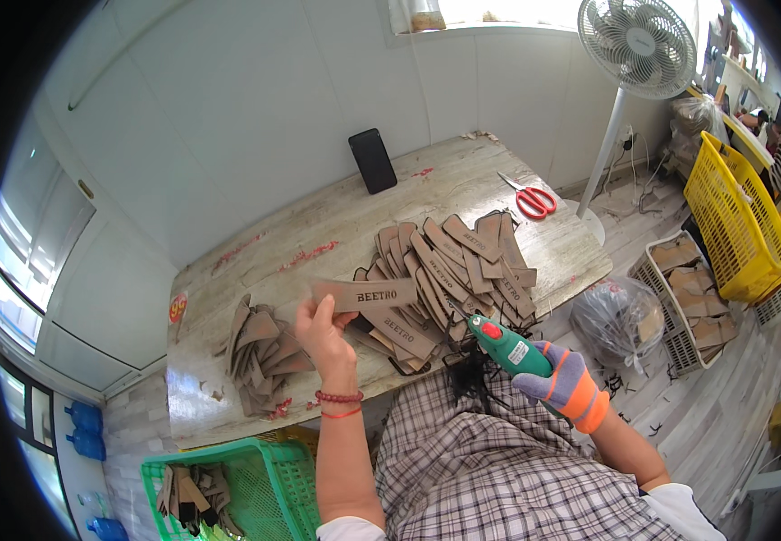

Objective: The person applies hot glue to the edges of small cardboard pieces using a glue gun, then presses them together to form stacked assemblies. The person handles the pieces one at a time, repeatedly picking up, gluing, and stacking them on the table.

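Between the thumb and fingers of my left hand is one end of a tan fabric strip with dark lettering, held above the table. My right hand, in a grey and orange glove, is wrapped round a green hand-held power tool with a red switch. The tool's tip points toward a spread pile of similar lettered strips, several edged in black. A smaller heap of tan strips lies left of my left hand. Loose black strands hang at the table's near edge, below the tool.
On the worn wooden table are a black phone and red-handled scissors. A green basket with strips stands lower left. To the right are a fan, a plastic bag, a yellow crate and a pale crate of tan pieces.
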`<state>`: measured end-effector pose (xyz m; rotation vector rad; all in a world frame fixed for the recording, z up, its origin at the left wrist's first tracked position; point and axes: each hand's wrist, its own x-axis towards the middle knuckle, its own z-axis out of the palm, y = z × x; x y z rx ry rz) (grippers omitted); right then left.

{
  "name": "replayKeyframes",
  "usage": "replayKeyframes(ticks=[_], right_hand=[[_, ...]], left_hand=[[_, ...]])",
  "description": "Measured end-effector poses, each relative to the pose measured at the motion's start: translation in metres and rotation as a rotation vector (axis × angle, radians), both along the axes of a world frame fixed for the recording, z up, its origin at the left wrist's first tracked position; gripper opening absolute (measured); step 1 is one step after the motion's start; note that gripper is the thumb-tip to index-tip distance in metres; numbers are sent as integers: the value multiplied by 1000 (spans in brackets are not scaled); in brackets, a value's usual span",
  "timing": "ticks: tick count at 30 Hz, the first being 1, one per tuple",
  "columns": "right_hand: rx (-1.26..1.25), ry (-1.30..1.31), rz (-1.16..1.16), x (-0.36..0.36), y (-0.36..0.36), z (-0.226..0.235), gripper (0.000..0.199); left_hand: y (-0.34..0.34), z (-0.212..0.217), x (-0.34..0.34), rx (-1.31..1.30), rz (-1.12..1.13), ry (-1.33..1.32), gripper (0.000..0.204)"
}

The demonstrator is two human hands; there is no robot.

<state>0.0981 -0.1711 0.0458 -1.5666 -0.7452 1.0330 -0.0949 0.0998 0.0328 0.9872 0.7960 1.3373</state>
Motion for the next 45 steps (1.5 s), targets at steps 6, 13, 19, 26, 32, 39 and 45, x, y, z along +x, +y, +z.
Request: replayKeyframes(ticks=[6,13,19,26,32,39,45], right_hand=[[-87,-196,57,-5,3,-10,54],[-69,-197,-36,-13,-1,-17,55],[-165,-140,20,-17,-1,-2,55],[-133,-205,42,-20,0,2,52],[-136,-83,57,-20,5,4,50],[-135,-110,8,-18,5,0,56],[-104,-111,8,-17,0,-16,54]], left_hand=[[-61,-70,-1,-714,-392,-503,19],[-105,-36,35,-524,-646,-467,21],[-108,-33,43,-209,-391,-288,15],[-107,-37,45,-175,-315,-216,11],[-108,-43,41,-178,-362,-162,13],[-69,-3,-6,-71,-103,-177,13],[48,28,-77,-268,193,-363,15]])
